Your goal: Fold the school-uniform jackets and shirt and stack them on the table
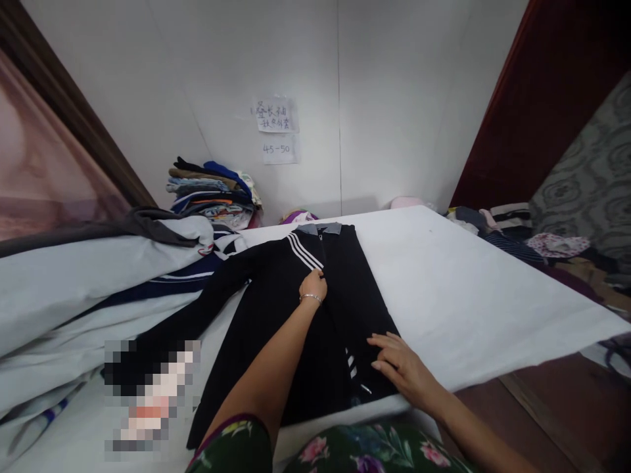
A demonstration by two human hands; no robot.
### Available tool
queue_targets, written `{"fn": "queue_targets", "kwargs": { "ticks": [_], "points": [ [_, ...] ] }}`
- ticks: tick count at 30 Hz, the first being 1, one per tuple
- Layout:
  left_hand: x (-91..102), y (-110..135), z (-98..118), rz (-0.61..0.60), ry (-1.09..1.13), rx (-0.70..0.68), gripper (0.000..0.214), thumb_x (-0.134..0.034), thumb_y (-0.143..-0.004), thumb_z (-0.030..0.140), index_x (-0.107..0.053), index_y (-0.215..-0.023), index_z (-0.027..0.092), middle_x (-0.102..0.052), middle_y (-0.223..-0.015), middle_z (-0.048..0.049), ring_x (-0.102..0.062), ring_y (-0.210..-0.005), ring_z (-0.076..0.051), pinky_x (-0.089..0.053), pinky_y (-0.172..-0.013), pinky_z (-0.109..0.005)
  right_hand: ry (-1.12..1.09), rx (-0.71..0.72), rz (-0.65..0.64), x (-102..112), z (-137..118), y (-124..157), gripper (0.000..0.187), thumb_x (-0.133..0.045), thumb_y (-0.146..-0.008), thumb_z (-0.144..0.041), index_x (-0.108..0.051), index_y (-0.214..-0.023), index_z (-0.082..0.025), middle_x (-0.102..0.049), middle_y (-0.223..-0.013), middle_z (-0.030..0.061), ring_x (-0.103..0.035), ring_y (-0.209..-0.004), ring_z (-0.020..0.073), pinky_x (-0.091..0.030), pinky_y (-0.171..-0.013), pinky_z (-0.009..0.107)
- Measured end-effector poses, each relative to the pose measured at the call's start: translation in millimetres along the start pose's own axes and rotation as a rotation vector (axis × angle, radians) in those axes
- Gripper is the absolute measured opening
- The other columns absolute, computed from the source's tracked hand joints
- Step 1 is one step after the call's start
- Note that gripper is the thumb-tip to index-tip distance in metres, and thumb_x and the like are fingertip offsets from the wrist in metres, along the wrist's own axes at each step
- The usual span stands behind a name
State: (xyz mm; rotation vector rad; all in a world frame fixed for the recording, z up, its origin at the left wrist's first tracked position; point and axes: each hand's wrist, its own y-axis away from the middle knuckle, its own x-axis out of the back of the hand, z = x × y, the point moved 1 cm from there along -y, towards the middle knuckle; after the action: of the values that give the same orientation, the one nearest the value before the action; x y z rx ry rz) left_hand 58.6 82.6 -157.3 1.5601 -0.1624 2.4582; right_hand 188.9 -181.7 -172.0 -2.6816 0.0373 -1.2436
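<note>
While the black jacket (269, 315) lies front up on the white table (468, 282), its grey collar (331, 228) towards the wall and its hem at the near edge, the left hand (314, 287) is closed on its front, just below 3 white stripes (303, 253); the fingers appear to pinch cloth or the zip, though I cannot tell which. The right hand (394, 361) grips nothing: its fingers are loosely spread over the jacket's lower right side.

As far as I can judge, the work is partway. The right side makes a straight edge from shoulder to hem, with no sleeve reaching out past it, so that side looks turned in. The left sleeve (197, 312) is not folded: it stretches out sideways, its end lost in a pixelated patch (152, 401). The body lies at full length, with no crosswise fold.

Loose garments (98, 269) lie heaped at the left; near the wall stands a stack of clothes (211, 194), seemingly folded.
</note>
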Motion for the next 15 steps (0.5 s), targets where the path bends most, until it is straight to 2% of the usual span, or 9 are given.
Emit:
{"fn": "queue_targets", "kwargs": {
  "ticks": [5,8,11,15],
  "points": [
    [-1.8,5.0,-6.5,0.007,-0.027,-0.03,0.026,-0.047,-0.085,0.022,-0.063,-0.105,0.026,-0.069,-0.112,-0.0044,-0.062,-0.106,-0.02,-0.044,-0.087,-0.029,-0.076,-0.038,-0.098,-0.3,-6.3,-1.5,0.025,-0.049,-0.092,-0.043,-0.066,-0.086,-0.025,-0.06,-0.131,0.0065,-0.047,-0.129,0.0241,-0.028,-0.111,0.052],
    [0.8,6.0,-3.7,0.016,-0.049,-0.055,0.029,-0.047,-0.084,0.021,-0.063,-0.108,0.023,-0.067,-0.114,-0.0075,-0.061,-0.106,-0.021,-0.045,-0.087,-0.031,-0.114,-0.074,-0.093,4.5,-6.3,0.8,0.027,-0.05,-0.091,-0.046,-0.066,-0.085,-0.026,-0.061,-0.129,0.0061,-0.049,-0.126,0.025,-0.028,-0.112,0.051],
    [2.2,10.6,6.0,0.061,-0.068,-0.126,0.036,-0.048,-0.086,0.027,-0.058,-0.12,0.021,-0.058,-0.129,-0.0096,-0.052,-0.12,-0.022,-0.04,-0.098,-0.033,-0.107,-0.073,0.015,10.5,-2.9,-2.2,0.028,-0.047,-0.092,-0.046,-0.068,-0.09,-0.027,-0.061,-0.128,0.0067,-0.05,-0.125,0.0252,-0.03,-0.112,0.052],
    [-6.8,19.4,20.3,0.098,-0.143,-0.329,0.045,-0.046,-0.089,0.037,-0.051,-0.131,0.02,-0.04,-0.148,-0.0088,-0.031,-0.138,-0.023,-0.024,-0.113,-0.038,0.002,-0.039,0.191,15.2,9.0,-24.6,0.036,-0.047,-0.092,-0.044,-0.064,-0.117,-0.024,-0.048,-0.142,0.0096,-0.038,-0.136,0.0257,-0.033,-0.111,0.049]
  ]
}}
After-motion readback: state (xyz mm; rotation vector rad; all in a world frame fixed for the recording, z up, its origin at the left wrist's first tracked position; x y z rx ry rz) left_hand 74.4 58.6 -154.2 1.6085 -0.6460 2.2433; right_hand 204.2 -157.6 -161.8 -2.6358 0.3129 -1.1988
